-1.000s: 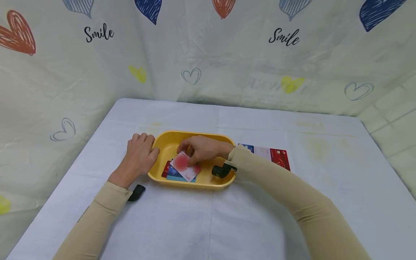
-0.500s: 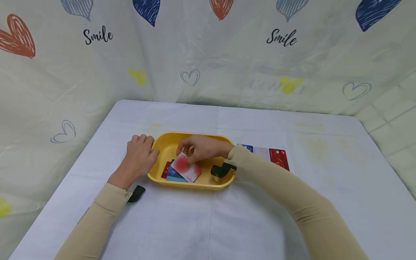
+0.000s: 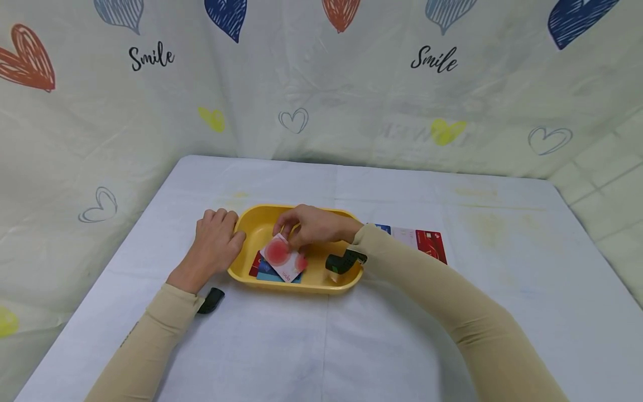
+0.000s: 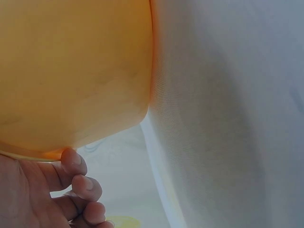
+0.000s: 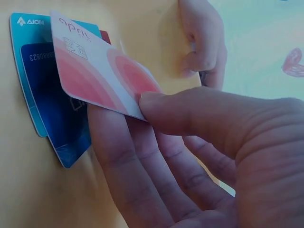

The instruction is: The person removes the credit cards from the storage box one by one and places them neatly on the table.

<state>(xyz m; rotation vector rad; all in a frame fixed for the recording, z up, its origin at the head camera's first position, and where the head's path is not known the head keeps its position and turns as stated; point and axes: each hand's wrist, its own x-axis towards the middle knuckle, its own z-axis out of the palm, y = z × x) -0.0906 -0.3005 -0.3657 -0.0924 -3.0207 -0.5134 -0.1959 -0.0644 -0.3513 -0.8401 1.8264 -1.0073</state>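
A yellow plastic tray (image 3: 313,288) lies on the table, and my left hand (image 3: 216,243) grips its left end, fingers curled at the rim in the left wrist view. Inside the tray, my right hand (image 3: 318,228) pinches a white bank card with pink circles (image 5: 88,71) between thumb and fingers. That card is tilted, one edge raised toward the palm. Beneath it in the right wrist view show a dark blue card (image 5: 54,104) and a teal card (image 5: 23,80) marked AION. A red card (image 3: 255,266) peeks out at their left in the head view, mostly covered.
Right of the tray, partly behind the right forearm, lie a red card (image 3: 431,245), a pale card (image 3: 404,237) and a blue card (image 3: 384,228) in a row. A white cloth (image 3: 281,346) covers the table. A heart-printed curtain (image 3: 341,78) hangs behind.
The pink-circled card has shifted slightly and turned a little in my right hand, staying over the other cards. My left hand keeps its place on the tray.
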